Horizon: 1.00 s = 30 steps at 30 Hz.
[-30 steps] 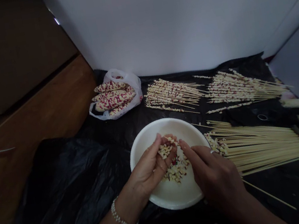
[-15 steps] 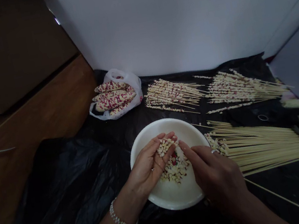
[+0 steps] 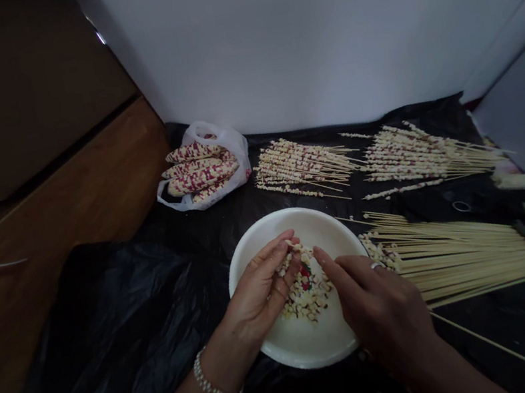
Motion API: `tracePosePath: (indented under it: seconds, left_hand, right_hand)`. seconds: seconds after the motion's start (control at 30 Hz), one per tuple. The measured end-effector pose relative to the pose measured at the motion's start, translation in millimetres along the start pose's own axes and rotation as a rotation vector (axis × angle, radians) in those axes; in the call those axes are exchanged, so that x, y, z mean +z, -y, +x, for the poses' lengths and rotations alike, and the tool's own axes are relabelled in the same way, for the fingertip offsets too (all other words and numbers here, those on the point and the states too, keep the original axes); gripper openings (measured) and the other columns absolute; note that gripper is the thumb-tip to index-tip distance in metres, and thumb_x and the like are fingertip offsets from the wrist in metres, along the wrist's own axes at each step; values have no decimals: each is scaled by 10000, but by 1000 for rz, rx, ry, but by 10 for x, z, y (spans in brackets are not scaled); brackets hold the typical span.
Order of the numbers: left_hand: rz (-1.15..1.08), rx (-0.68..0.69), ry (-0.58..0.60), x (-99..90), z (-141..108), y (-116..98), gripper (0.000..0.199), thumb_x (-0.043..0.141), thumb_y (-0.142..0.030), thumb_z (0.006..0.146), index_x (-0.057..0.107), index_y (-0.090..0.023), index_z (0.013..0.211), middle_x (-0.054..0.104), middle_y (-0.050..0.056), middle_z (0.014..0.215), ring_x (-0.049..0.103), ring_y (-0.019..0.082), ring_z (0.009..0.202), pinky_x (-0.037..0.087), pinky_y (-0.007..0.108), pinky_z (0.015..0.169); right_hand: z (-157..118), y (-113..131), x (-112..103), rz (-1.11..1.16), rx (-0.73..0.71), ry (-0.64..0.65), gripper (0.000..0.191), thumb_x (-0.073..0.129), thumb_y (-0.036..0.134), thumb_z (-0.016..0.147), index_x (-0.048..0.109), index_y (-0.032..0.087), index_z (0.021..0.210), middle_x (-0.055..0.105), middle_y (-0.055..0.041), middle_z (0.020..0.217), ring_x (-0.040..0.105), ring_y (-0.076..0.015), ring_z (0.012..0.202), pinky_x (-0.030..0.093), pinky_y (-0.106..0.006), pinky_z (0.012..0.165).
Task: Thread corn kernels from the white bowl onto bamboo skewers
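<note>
My left hand (image 3: 262, 284) is cupped over a white basin (image 3: 279, 346), its fingers curled round a small heap of corn kernels (image 3: 282, 267). More loose kernels (image 3: 309, 303) lie on the bottom of the basin, around a red printed patch. My right hand (image 3: 379, 294), with a ring on one finger, is closed at the basin's right side. A thin bamboo skewer (image 3: 485, 339) sticks out behind it toward the lower right. The skewer's front part is hidden by the hand, and its tip near the left fingers is too small to make out.
Bare bamboo skewers (image 3: 470, 254) lie fanned out at the right, with kernels (image 3: 381, 250) at their near ends. Behind are two piles of kernel-threaded skewers (image 3: 302, 162) and a plastic bag (image 3: 237, 143) of corn cobs (image 3: 201, 179). Black plastic sheeting (image 3: 128, 328) covers the floor.
My left fingers have closed more round the kernels, which show less now. The skewer's rear end has slid a little toward the lower right. My right hand has barely moved.
</note>
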<state>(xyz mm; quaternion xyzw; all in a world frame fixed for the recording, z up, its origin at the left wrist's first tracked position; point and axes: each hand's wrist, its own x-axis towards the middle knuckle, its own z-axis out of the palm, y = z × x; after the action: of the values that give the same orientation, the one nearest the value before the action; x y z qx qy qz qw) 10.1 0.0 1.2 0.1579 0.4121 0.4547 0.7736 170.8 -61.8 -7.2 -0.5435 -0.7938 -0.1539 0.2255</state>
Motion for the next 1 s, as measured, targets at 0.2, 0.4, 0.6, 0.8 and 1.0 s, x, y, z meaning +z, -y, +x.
tracePosePath:
  seconds: [0.2, 0.4, 0.6, 0.8, 1.0]
  left_hand:
    - [9, 16, 24, 18, -17, -4, 188, 630, -134, 801, 714, -151, 969, 698, 47, 1046, 629, 111, 943, 474, 202, 922]
    - [14, 13, -41, 22, -11, -9, 170, 668, -113, 760, 720, -171, 911, 712, 28, 949, 642, 118, 922, 487, 209, 905]
    - [-20, -16, -45, -3, 11, 1, 164, 663, -109, 763, 715, -182, 900, 709, 15, 922, 640, 111, 925, 487, 203, 901]
    - [-52, -42, -34, -19, 6, 9, 182, 645, -81, 772, 715, -181, 906, 715, 6, 896, 641, 86, 853, 480, 184, 881]
    - [-40, -67, -81, 25, -10, -18, 165, 629, -62, 776, 717, -162, 874, 713, 13, 849, 634, 74, 758, 480, 166, 829]
  right_hand:
    - [5, -6, 1, -14, 17, 9, 462, 439, 42, 830, 567, 156, 1259, 646, -69, 829, 557, -147, 649, 406, -269, 544]
    - [-3, 3, -5, -19, 18, 20, 543, 452, 49, 831, 474, 197, 1352, 645, -60, 829, 562, -144, 680, 406, -259, 576]
    - [10, 1, -7, -8, -4, -9, 571, 437, 42, 845, 397, 169, 1400, 655, -70, 862, 566, -156, 661, 392, -286, 541]
    - [1, 5, -10, -8, -17, -20, 464, 439, 24, 834, 551, 134, 1270, 654, -70, 855, 569, -152, 661, 395, -285, 531]
    - [-7, -4, -26, -59, -45, -9, 507, 452, 19, 816, 514, 138, 1306, 660, -62, 886, 536, -147, 640, 370, -293, 528]
